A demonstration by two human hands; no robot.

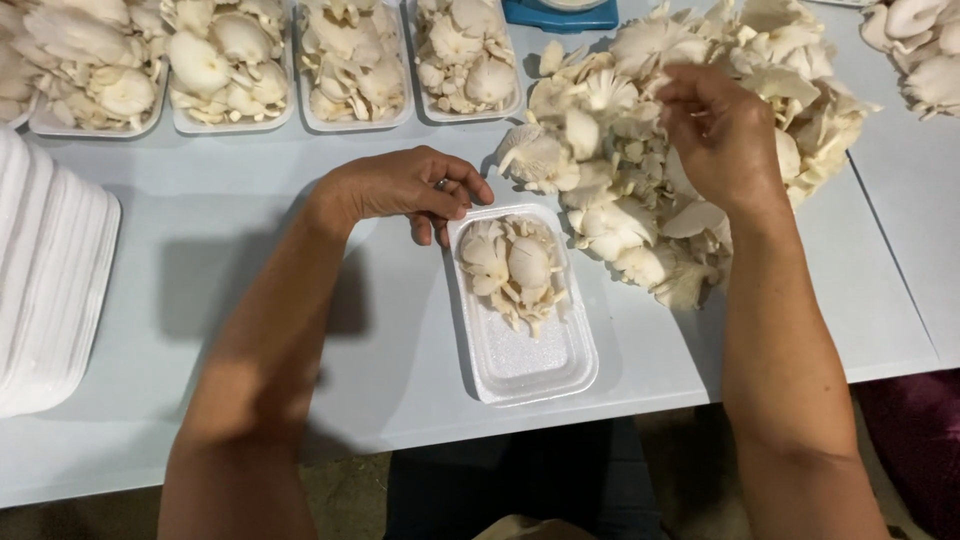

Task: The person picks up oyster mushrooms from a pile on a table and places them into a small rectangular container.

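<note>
White tray [520,360]: It lies flat on the tabletop [250,290], in the middle, between the two hands. Its far corner sits right under the left fingers.
Mushrooms in the tray [510,265]: A small bunch of pale mushrooms fills the far half, just beside the left fingertips. The near half is bare.
Left hand [400,190]: The fingers are bent and pinch the tray's far left corner, thumb on top. They seem to hold the tray steady.
Right hand [720,135]: It is down in the big mushroom pile [620,200], well apart from the tray. The fingers curl downward. The back of the hand hides the tips, so I cannot tell if they hold a mushroom or are only closing on one.
Step in hand: It looks like picking from the pile while the tray is kept in place. The tray looks about half full.
What the next move calls for: A soft pinch, because these mushrooms look thin and easy to tear. A piece that fits the bare half, on the side away from the left fingers.
Full trays [350,60]: A row of them stands beyond the left fingers, each heaped with mushrooms.
Empty trays [50,270]: A white stack lies far out past the left wrist.
Blue scale [560,12]: Only its edge shows, beyond the pile.
Second pile [920,50]: More mushrooms lie past the right fingers, at the far corner.
</note>
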